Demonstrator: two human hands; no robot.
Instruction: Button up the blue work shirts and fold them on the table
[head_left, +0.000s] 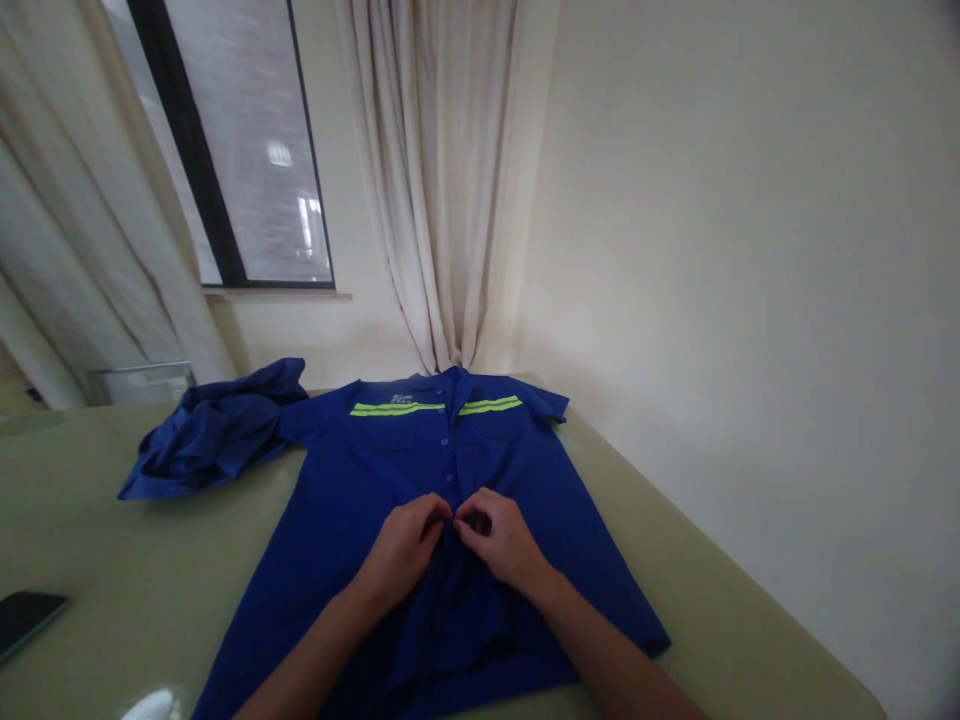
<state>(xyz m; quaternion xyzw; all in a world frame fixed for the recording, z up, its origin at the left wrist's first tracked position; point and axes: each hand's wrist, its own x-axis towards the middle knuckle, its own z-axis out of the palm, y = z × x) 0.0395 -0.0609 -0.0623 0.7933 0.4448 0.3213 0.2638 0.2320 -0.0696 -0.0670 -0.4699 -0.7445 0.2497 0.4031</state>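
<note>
A blue short-sleeved work shirt (330,545) lies front side up, its collar toward the wall. Yellow-green bands cross its chest, and several buttons show along the front opening above my hands. My left hand (409,540) pinches the shirt's front edge near the middle. Close beside it, almost touching, my right hand (501,535) also has its thumb and forefinger closed on the front edge. Cloth bunches up below my fingers. Whether a button sits between the fingertips is hidden.
A crumpled blue garment (217,430) lies at the left sleeve. The dark phone (26,615) rests at the left edge of the pale green table (150,570). A white wall (750,300) borders the table on the right; a curtain (442,180) hangs behind.
</note>
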